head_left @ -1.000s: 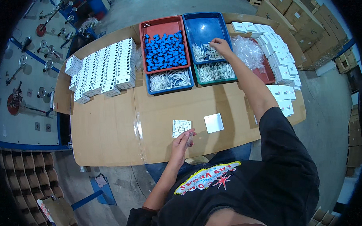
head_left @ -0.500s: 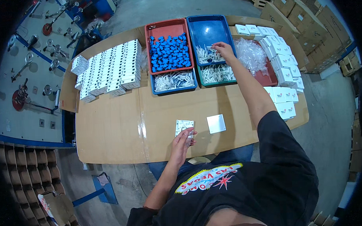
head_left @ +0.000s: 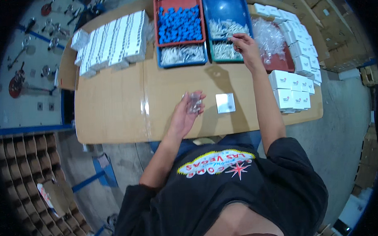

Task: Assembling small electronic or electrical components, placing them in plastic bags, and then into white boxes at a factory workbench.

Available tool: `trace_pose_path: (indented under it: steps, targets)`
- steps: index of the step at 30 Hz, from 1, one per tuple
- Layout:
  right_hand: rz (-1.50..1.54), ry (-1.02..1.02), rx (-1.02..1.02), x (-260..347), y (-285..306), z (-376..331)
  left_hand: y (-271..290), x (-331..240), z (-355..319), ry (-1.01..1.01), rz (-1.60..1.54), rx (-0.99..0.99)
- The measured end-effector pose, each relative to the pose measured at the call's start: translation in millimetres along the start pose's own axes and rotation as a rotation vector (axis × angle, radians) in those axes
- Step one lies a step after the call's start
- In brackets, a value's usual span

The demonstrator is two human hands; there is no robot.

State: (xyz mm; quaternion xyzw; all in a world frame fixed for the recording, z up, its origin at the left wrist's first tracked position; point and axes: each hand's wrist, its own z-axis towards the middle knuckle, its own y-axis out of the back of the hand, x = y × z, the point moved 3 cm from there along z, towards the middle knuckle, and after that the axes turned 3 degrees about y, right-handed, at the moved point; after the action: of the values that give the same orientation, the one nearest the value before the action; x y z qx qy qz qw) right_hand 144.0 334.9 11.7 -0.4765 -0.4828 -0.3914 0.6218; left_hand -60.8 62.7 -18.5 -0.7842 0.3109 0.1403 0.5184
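Observation:
My left hand (head_left: 185,111) is turned palm up over the near middle of the cardboard-covered table, its fingers curled round a small clear plastic bag (head_left: 194,103). Just right of it a white square plate (head_left: 225,103) lies flat. My right hand (head_left: 247,50) is raised over the front of the green tray (head_left: 217,59), thumb and fingertips drawn together. Whatever they pinch is too small to make out. White plug-like pieces (head_left: 225,28) fill the front of the blue tray (head_left: 222,6) just beyond that hand.
A red tray (head_left: 202,17) of blue parts and a lower blue tray (head_left: 160,65) of white pieces stand left of centre. White boxes are stacked at left (head_left: 119,41) and right (head_left: 292,89). Crumpled clear bags (head_left: 269,38) lie in another red tray (head_left: 285,66).
My right hand has drawn back from the blue tray toward me. My left hand has turned palm up, showing the clear bag. The white patterned plate beside it no longer shows. The view has tilted.

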Motion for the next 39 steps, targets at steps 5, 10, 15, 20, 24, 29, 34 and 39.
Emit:
trace_pose_path:
  steps: [5,10,15,20,24,29,34,39]
  targets:
    - [-0.055,-0.019,0.122,28.0,-39.7,-110.9,-14.9,-1.6,10.7,0.017,0.041,0.109]
    - [-0.258,-0.030,0.276,24.8,-74.2,-144.8,-16.7,0.8,11.5,0.012,0.106,0.129]
    - [-0.420,-0.011,0.485,29.3,-83.8,-152.9,-13.3,4.3,8.7,-0.005,0.137,0.134]
    - [-0.376,-0.012,0.590,31.0,-89.8,-153.3,-9.8,5.5,5.6,-0.018,0.166,0.097]
    - [-0.468,-0.059,0.578,43.2,-96.9,-151.3,-9.0,5.2,2.1,-0.019,0.134,0.101]
    - [-0.607,0.185,0.637,41.7,-98.5,-150.4,-5.9,7.0,6.3,0.002,0.094,0.073]
    - [-0.670,0.177,0.721,33.6,-103.5,-155.5,-4.6,9.4,9.1,-0.010,0.088,0.088]
    - [-0.902,0.166,0.784,32.0,-110.1,-154.6,-4.0,13.4,8.9,-0.025,0.097,0.123]
